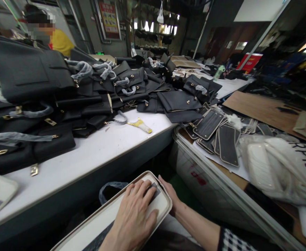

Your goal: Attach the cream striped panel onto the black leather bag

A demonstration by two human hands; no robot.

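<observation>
A long white bag (pixel 100 228) with rounded corners, a raised rim and a dark patch on its face lies slanted low in front of me. My left hand (pixel 137 205) rests palm down on it, fingers spread near its far end. At the far right corner, my right hand (pixel 170 193) grips the bag's edge; its fingers are mostly hidden behind the rim. A plastic-wrapped loop (pixel 111 191) shows beside the bag's left edge.
Black bags (pixel 32 73) with wrapped handles are heaped on the white table (pixel 95 150), near a yellow-and-white tool (pixel 141 124). Black panels with pale edging (pixel 227 144) and a clear plastic bag (pixel 281 167) lie on the right. A person in yellow (pixel 61 42) is behind the heap.
</observation>
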